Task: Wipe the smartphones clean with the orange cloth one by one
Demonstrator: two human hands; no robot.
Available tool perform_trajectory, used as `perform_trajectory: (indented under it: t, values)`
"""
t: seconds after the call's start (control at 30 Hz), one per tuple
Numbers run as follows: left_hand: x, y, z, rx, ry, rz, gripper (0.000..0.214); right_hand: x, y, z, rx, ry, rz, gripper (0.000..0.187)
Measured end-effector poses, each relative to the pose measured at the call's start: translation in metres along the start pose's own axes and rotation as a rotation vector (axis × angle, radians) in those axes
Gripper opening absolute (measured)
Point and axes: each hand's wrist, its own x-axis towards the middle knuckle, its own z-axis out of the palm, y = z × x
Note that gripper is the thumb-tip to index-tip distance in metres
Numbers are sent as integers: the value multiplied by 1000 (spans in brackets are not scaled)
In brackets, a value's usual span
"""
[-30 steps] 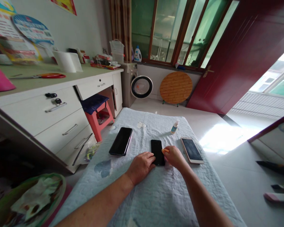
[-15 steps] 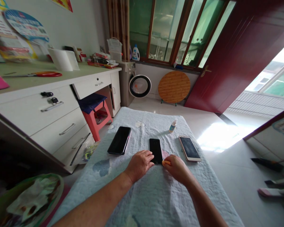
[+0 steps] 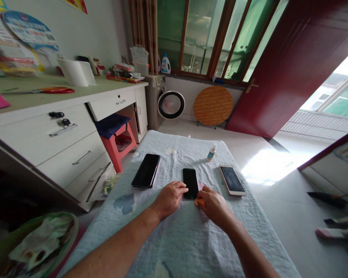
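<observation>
pressure is being put by the flat left hand (image 3: 169, 197) on the near left corner of the black phone (image 3: 190, 180), seemingly to steady it on the quilt (image 3: 174, 243); an orange piece (image 3: 199, 202) is being pinched by the right hand (image 3: 216, 206) beside the near right corner. a larger phone (image 3: 146, 175) and a pale phone (image 3: 232, 180) are being left aside near the quilt's edges, with bare cloth nearer

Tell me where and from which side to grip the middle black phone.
Probably by its long edges, fingers coming down from above over the far half. The middle black phone lies flat on the quilt, so only its thin sides offer purchase. The left hand rests at its near left edge; the right hand, pinching an orange piece, is at its near right corner.
</observation>
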Motion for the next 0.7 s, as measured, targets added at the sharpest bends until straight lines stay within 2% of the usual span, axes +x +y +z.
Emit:
perform_trajectory:
  t: [0.23, 0.47, 0.7]
  values:
    - [3, 4, -5, -12, -19, -24, 28, 10, -17, 9, -149, 18, -55, 12]
    - [4, 6, -10, -53, -42, -42, 23, 21, -34, 21, -138, 40, -127, 15]
    - [1, 6, -11, -50, -38, -37, 25, 16, -24, 15, -95, 25, -84, 11]
